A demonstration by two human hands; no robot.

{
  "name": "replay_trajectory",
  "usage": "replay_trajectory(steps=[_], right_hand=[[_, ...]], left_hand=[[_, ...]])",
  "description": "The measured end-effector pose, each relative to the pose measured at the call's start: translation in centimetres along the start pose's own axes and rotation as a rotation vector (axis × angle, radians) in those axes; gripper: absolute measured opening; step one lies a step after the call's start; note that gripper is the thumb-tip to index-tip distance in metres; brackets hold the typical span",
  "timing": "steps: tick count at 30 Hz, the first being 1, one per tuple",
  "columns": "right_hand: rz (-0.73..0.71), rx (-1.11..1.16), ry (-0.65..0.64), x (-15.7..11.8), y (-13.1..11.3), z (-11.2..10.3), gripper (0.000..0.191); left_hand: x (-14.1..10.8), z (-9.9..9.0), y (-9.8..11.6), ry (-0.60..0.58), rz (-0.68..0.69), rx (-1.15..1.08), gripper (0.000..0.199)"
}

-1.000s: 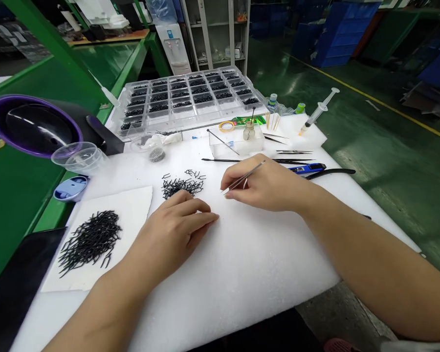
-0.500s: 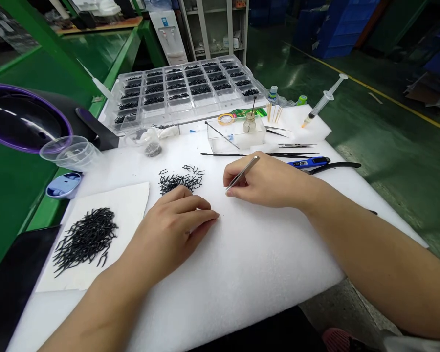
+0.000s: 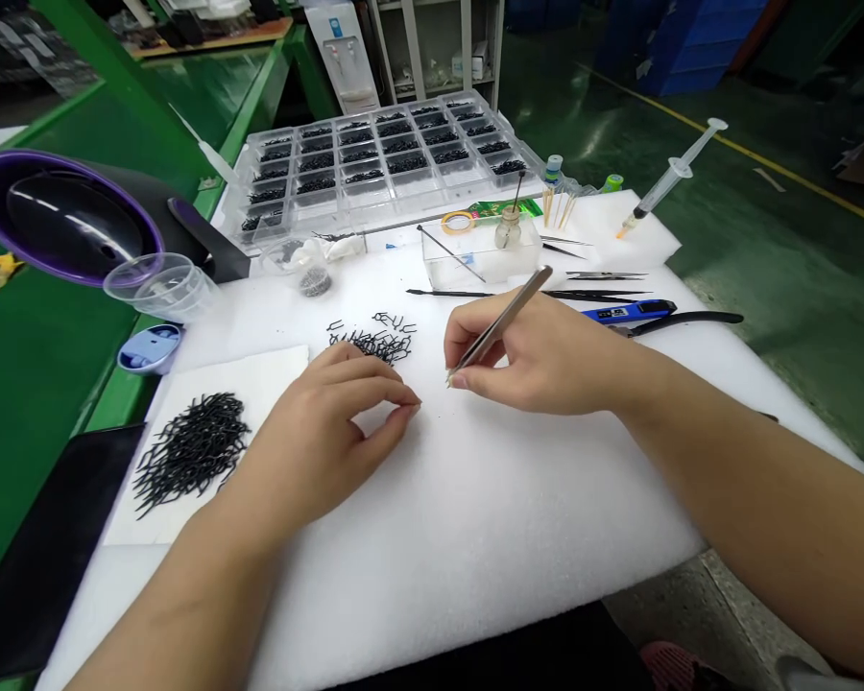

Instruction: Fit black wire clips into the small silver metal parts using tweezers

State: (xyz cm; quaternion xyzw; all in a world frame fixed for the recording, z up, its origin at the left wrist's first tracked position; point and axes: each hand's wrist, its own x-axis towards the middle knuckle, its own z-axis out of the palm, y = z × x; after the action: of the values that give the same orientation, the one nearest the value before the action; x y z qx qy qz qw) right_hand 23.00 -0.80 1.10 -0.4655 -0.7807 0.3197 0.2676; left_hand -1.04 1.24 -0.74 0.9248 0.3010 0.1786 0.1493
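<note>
the right hand (image 3: 540, 360) grips slim steel tweezers (image 3: 500, 321) like a pen, with the thumb and fingers closed around the shank. the points angle down toward 7 o'clock and end just above the white foam sheet (image 3: 475, 547); whether a piece sits between them is too small to tell. the left hand (image 3: 324, 437) rests on the foam with its fingers curled in, its thumb and forefinger drawn narrow, and nothing visible between them. a small, loose pile of bent black wire pieces (image 3: 371, 345) lies on the foam at 1 o'clock from the left hand, just beside its fingers, and at 10 o'clock from the tweezer points. a larger heap of the same black pieces (image 3: 191, 451) sits on a sheet of white paper (image 3: 277, 369) at 9 o'clock from the left hand. at 12 o'clock, a clear compartment tray (image 3: 396, 216) holds black pieces in its many cells. nearer the right hand, at 12 o'clock, is a clear acrylic box (image 3: 450, 264) with a small glass bottle (image 3: 508, 230) at its far side. long black tweezers (image 3: 461, 293) lie just in front of the box. a syringe (image 3: 666, 182) lies at 1 o'clock, and a blue-handled tool (image 3: 630, 310) lies at 2 o'clock. a purple-rimmed dish (image 3: 64, 216) and a clear plastic cup (image 3: 162, 288) stand at 10 o'clock from the left hand.
</note>
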Motion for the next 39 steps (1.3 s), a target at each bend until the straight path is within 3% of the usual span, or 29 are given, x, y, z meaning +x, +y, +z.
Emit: replay_trajectory(steps=[5,11,18,39], right_hand=[[-0.048,0.109,0.053,0.2,-0.5,1.9,0.005],[-0.015,0.075,0.074,0.5,-0.2,4.0,0.008],[0.003,0.014,0.065,0.6,-0.2,4.1,0.012],[0.012,-0.068,0.041,0.5,-0.5,4.0,0.014]], left_hand=[[-0.3,-1.5,-0.3,0.051,-0.147,-0.022,0.023],[-1.3,-1.8,-0.2,-0.127,-0.221,0.031,0.018],[-1.3,-0.8,-0.2,-0.163,-0.241,0.033,0.015],[-1.5,-0.7,-0.2,-0.135,-0.277,0.044,0.017]])
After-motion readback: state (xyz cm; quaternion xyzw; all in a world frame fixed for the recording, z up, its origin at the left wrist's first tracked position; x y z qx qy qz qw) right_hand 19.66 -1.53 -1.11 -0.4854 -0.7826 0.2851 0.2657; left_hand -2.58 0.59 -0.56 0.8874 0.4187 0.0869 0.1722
